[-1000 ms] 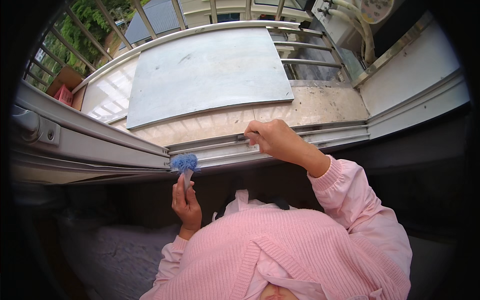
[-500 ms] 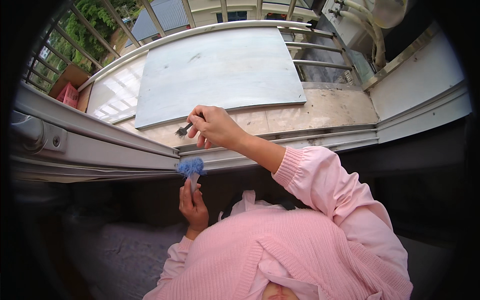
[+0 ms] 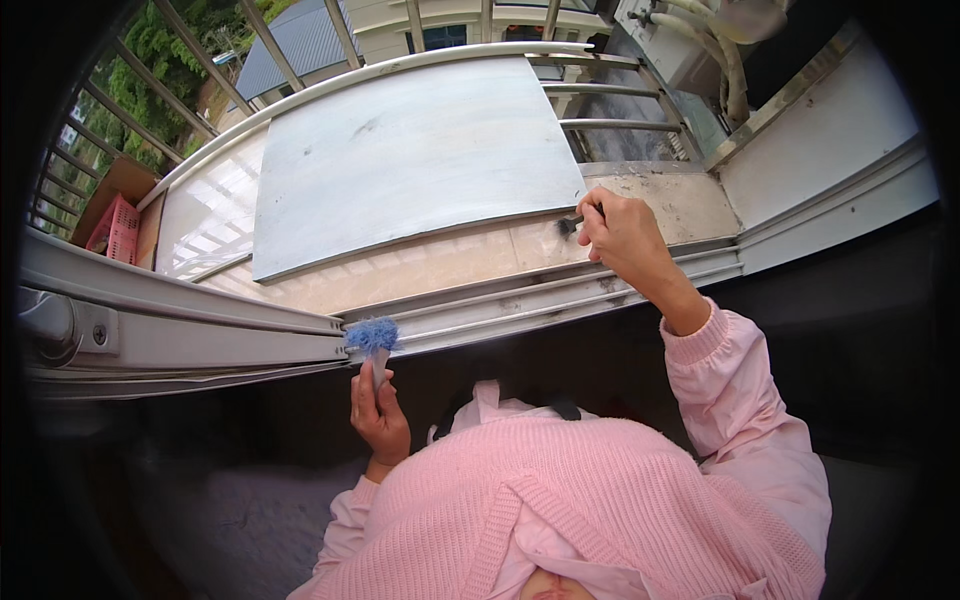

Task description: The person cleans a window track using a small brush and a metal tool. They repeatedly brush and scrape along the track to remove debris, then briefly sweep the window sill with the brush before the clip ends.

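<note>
My right hand [image 3: 625,238] is closed on a small dark-bristled brush [image 3: 567,225], its bristles angled down to the left over the tiled sill [image 3: 480,250]. Much of the brush's handle is hidden by my fingers. Lower and to the left, my left hand [image 3: 380,410] grips the pale handle of a brush with a fluffy blue head [image 3: 372,335]. That blue head is at the window track [image 3: 540,298], beside the end of the sliding frame; whether it touches is unclear. Dark dirt marks show along the track's grooves.
A large pale board [image 3: 415,160] lies on the ledge beyond the sill. Metal railing bars [image 3: 270,45] stand behind it. A pink plastic basket [image 3: 122,232] sits at the far left. The white sliding window frame [image 3: 200,312] fills the left, and a white wall panel [image 3: 825,140] borders the right.
My right hand has swung to the right with the dark brush, from near the board's lower left to its lower right corner. My left hand stays nearly in place; the view has shifted slightly.
</note>
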`<move>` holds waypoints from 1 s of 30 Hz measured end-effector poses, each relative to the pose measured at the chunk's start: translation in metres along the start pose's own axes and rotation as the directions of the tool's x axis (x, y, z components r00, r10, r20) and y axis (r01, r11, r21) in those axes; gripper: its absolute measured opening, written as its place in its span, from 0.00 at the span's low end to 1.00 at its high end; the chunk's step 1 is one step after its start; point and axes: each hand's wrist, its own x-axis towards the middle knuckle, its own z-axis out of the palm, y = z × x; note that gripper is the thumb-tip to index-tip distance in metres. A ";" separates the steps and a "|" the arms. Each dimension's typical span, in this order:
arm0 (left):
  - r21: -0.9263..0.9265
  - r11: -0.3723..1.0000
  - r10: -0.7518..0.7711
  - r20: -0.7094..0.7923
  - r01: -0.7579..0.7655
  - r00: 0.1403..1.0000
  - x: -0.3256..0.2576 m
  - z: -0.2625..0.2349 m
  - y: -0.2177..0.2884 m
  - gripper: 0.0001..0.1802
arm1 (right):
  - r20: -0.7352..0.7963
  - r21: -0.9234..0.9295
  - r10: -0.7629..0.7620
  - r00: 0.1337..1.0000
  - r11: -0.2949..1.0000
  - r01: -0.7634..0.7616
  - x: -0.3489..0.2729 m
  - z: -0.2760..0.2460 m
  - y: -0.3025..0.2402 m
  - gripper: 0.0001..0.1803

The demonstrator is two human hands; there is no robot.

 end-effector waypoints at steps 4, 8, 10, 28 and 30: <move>0.005 0.999 0.031 0.072 -0.032 0.997 0.010 0.011 0.011 0.18 | 0.082 0.346 0.021 0.996 0.937 -0.049 -0.011 -0.014 -0.013 0.12; 0.070 0.993 0.081 0.142 -0.092 0.986 0.021 0.018 0.024 0.18 | 0.264 0.550 -0.061 0.963 0.829 -0.098 -0.006 0.029 -0.034 0.12; 0.109 0.980 0.145 0.176 -0.165 0.974 0.029 0.021 0.028 0.19 | 0.282 0.455 0.013 0.959 0.879 -0.146 -0.007 0.032 -0.025 0.12; 0.218 0.973 0.038 0.146 -0.070 0.989 0.041 -0.009 0.042 0.18 | 0.115 0.306 -0.494 0.861 0.843 0.443 -0.051 0.095 -0.041 0.04; 0.207 0.977 0.018 0.148 -0.049 0.989 0.036 -0.012 0.039 0.18 | 0.134 0.247 -0.556 0.820 0.821 0.516 -0.055 0.091 -0.025 0.03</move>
